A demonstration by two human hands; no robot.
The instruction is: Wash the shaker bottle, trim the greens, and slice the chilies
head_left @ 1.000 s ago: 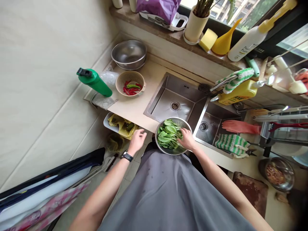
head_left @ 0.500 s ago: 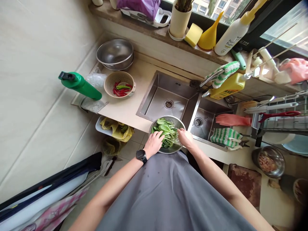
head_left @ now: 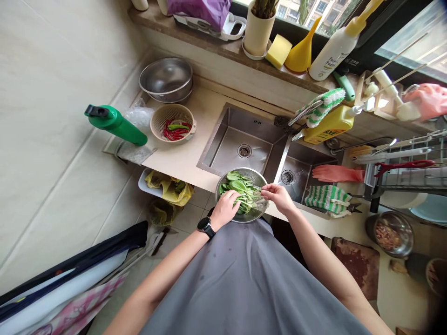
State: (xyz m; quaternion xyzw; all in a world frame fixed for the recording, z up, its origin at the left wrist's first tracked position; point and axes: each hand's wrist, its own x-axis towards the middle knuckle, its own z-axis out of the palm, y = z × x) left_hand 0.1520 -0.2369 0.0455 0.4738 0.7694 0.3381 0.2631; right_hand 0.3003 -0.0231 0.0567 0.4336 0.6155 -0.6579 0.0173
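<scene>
A steel mesh colander (head_left: 257,179) sits at the front edge of the sink, full of leafy greens (head_left: 239,190). My left hand (head_left: 225,209) lies curled over the greens at the colander's near side, gripping a bunch of leaves. My right hand (head_left: 275,194) is at the colander's right side, its fingertips pinching a pale green stem. The colander's lower part is partly hidden behind my left hand.
The colander overhangs a double steel sink (head_left: 240,139). A basket of red chilies (head_left: 172,123), a steel bowl (head_left: 165,80) and a green bottle (head_left: 117,124) stand left. A pink rubber glove (head_left: 337,173) and striped cloth (head_left: 327,199) lie right.
My left hand has come from beside the colander onto the greens. My right hand has drawn slightly to the right, pulling a stem out from the leaves.
</scene>
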